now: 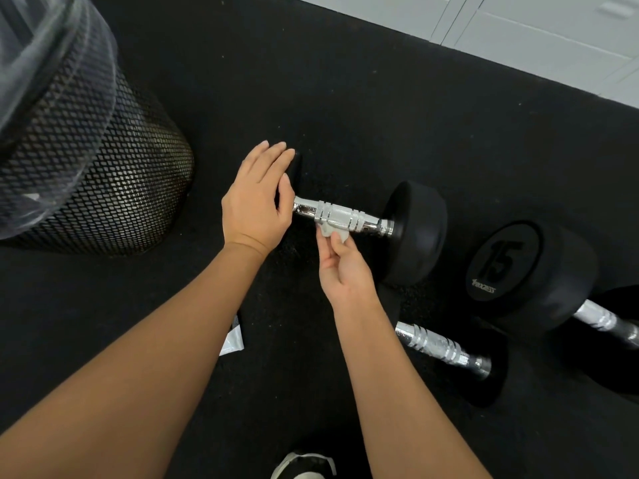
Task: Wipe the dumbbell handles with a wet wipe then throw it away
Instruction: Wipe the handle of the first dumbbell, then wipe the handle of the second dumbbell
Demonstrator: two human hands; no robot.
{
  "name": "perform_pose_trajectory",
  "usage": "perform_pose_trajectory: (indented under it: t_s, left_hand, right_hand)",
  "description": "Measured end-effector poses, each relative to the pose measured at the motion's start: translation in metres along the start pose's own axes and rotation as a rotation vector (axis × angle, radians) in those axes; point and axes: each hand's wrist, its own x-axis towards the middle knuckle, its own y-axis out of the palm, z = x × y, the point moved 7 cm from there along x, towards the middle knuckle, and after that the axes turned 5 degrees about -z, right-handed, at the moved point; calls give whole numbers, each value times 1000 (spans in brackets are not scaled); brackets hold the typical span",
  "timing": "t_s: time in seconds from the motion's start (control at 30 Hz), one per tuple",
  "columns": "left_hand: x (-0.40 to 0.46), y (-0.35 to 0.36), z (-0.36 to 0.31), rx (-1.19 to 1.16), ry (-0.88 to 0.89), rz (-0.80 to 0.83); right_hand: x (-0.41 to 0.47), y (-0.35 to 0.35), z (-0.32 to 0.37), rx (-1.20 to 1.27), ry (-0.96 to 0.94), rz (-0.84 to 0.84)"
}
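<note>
A black dumbbell with a chrome handle (345, 217) lies on the black floor mat in the middle. My left hand (257, 198) rests flat over its left head, fingers together, covering most of it. My right hand (340, 267) pinches a small white wet wipe (330, 232) against the underside of the handle. A second dumbbell handle (439, 345) lies lower right, partly behind my right forearm. A third dumbbell marked 15 (508, 264) stands tilted at the right.
A black mesh waste bin (103, 188) lined with a clear bag stands at the left. A torn wipe sachet (233, 340) lies by my left forearm. Pale floor tiles (518, 25) border the mat at the top right. A shoe tip (304, 466) shows at the bottom.
</note>
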Motion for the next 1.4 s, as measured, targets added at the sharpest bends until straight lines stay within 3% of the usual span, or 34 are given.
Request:
perform_pose_trajectory:
  t_s: [0.43, 0.83, 1.07, 1.2, 1.27, 1.33, 1.4]
  left_hand:
    - [0, 0, 0, 2, 12, -10]
    - [0, 1, 1, -24, 11, -12]
    - [0, 0, 1, -39, -11, 23]
    - [3, -5, -10, -48, -29, 43]
    - [1, -13, -34, -214, -16, 5]
    - [-1, -9, -50, -513, -189, 82]
    - [-8, 8, -57, -807, -568, 291]
  right_hand:
    - [-3, 4, 15, -31, 140, -180]
    - [-10, 5, 24, -115, 76, -331]
    - [-38, 10, 36, -166, -50, -180]
    - [-49, 19, 64, -473, -158, 0]
    - [-56, 24, 75, -669, -137, 105]
    - [-62, 30, 84, -823, -126, 188]
    - [-67, 35, 95, -937, -162, 213]
